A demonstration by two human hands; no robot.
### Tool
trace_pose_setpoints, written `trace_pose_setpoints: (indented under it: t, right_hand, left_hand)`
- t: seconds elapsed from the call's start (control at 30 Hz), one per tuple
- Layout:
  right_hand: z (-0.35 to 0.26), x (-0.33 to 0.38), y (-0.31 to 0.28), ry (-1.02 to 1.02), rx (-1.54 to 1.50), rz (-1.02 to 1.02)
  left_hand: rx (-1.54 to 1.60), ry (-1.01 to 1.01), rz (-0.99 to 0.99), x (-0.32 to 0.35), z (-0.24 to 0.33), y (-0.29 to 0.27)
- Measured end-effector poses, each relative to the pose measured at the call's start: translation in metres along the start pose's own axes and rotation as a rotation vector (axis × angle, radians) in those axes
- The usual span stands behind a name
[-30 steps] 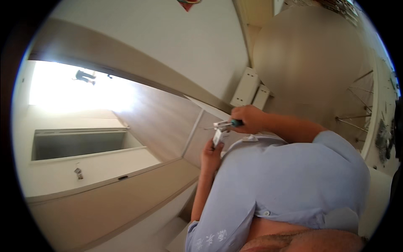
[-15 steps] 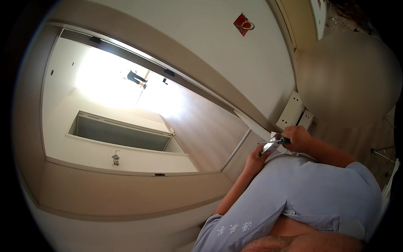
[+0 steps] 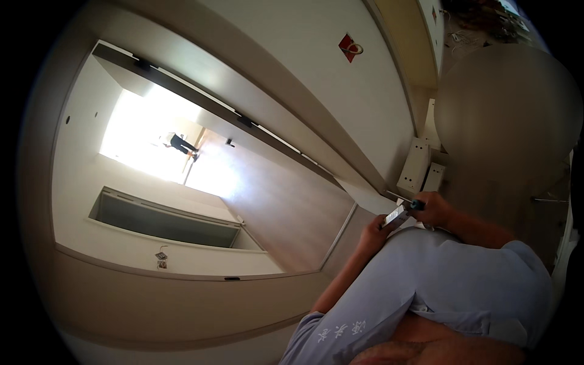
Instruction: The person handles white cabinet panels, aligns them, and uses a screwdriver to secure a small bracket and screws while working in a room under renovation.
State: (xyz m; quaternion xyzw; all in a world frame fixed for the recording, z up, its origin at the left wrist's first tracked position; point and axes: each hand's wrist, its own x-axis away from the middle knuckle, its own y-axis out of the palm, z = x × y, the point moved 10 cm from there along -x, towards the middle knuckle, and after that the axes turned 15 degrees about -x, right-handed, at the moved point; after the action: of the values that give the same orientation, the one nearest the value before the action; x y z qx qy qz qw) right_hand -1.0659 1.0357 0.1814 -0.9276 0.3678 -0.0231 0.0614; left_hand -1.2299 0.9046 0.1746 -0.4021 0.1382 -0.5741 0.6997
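Observation:
My right hand (image 3: 437,210) is wrapped around a screwdriver with a dark teal handle (image 3: 417,205). Its thin metal shaft (image 3: 398,196) points up and to the left. Close beside it, my left hand (image 3: 371,237) grips a small white box (image 3: 395,216) with a printed face, held in front of my grey-blue shirt (image 3: 450,261). The screwdriver shaft passes just above the box; whether they touch I cannot tell. Some pale material shows below my right hand, too small to make out.
White boards with drilled holes (image 3: 413,164) stand just beyond my hands. To the left is a framed opening (image 3: 340,182) into a bright room, where a person (image 3: 181,144) stands. A red wall box (image 3: 350,48) with a loop of cable sits in the white wall. Cables (image 3: 459,39) lie at the upper right.
The screwdriver has tilted; its shaft now points up and left instead of lying level across the white box. My view has shifted slightly. Both hands keep their holds.

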Motion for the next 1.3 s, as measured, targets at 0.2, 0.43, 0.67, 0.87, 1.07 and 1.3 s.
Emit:
trace_pose_setpoints:
  t: [0.2,0.43,0.67,0.87,1.07,1.3]
  right_hand:
    - [-0.003,0.037,-0.035,-0.011,-0.147,0.311]
    - [-0.002,0.117,-0.133,0.110,-0.457,0.515]
    - [0.055,0.194,-0.232,0.163,-0.596,0.813]
    - [0.125,0.244,-0.343,0.268,-0.865,0.949]
    - [0.138,0.270,-0.473,0.221,-1.047,1.030]
    - [0.011,0.207,-0.653,-0.018,-0.954,1.018]
  left_hand:
    - [-0.076,0.042,-0.064,-0.001,-0.050,0.032]
    - [-0.002,-0.009,-0.169,-0.001,-0.075,0.094]
    - [0.040,0.072,-0.358,-0.067,-0.008,0.164]
    - [-0.020,0.164,-0.408,-0.169,0.106,0.251]
    - [0.272,0.121,-0.596,-0.260,0.219,0.348]
    - [0.174,0.081,-0.591,-0.354,0.310,0.400]
